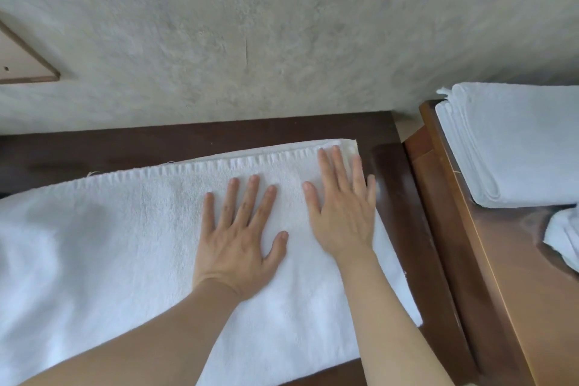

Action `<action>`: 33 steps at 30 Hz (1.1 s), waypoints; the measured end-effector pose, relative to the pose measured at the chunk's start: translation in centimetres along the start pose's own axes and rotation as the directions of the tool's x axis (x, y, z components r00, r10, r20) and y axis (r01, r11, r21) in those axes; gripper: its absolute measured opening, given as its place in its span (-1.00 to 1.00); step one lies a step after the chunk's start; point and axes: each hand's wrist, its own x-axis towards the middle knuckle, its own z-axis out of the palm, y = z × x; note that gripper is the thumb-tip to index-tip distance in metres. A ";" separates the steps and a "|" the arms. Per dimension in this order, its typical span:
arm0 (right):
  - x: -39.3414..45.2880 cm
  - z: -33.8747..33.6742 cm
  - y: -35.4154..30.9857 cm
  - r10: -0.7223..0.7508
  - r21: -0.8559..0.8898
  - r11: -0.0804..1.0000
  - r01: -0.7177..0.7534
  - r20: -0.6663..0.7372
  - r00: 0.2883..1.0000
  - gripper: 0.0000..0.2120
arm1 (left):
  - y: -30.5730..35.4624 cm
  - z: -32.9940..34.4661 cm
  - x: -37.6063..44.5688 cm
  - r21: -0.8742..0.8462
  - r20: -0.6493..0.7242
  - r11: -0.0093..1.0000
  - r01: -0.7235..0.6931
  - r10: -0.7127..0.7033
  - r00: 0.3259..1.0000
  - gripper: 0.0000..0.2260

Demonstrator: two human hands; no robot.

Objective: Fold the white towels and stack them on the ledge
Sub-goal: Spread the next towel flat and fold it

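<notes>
Two hands lie flat on the towel (125,244), fingers straight and spread, gripping nothing. The left hand (239,240) presses near the towel's middle; the right hand (343,213) presses just beside the towel's right end, fingertips close to the far hem. The towel is spread on the dark wooden ledge (404,197). Its long axis runs left to right, across the line of the forearms, and most of its length extends to the left of both hands, out of frame. The right end is therefore nearest the right hand, so that hand is best placed to lift it and carry it leftward. Whether the towel is already doubled cannot be told; the near edge is hidden. A stack (513,147) of folded towels sits to the right on a lighter wooden surface (507,276), well apart from both hands.
</notes>
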 end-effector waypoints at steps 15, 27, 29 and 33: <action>-0.2 -0.2 -2.3 0.170 -0.006 0.984 -0.180 -0.308 0.936 -0.76 | -0.2 0.5 0.2 0.031 -0.030 0.999 -0.018 0.018 0.999 -0.37; 2.7 -1.7 0.3 0.185 -0.044 0.979 -0.199 -0.225 0.957 -0.67 | -0.3 0.4 0.1 0.012 -0.033 1.000 -0.020 0.020 0.999 -0.38; 3.7 -1.4 1.1 0.379 0.017 0.924 -0.382 -0.186 0.907 -0.65 | -0.2 0.4 0.1 0.013 -0.031 1.000 -0.022 0.022 0.999 -0.38; 1.4 0.1 -1.6 -0.011 -0.008 1.000 0.010 -0.121 0.993 -0.50 | -0.2 0.4 0.1 0.020 -0.031 1.000 -0.019 0.020 0.999 -0.38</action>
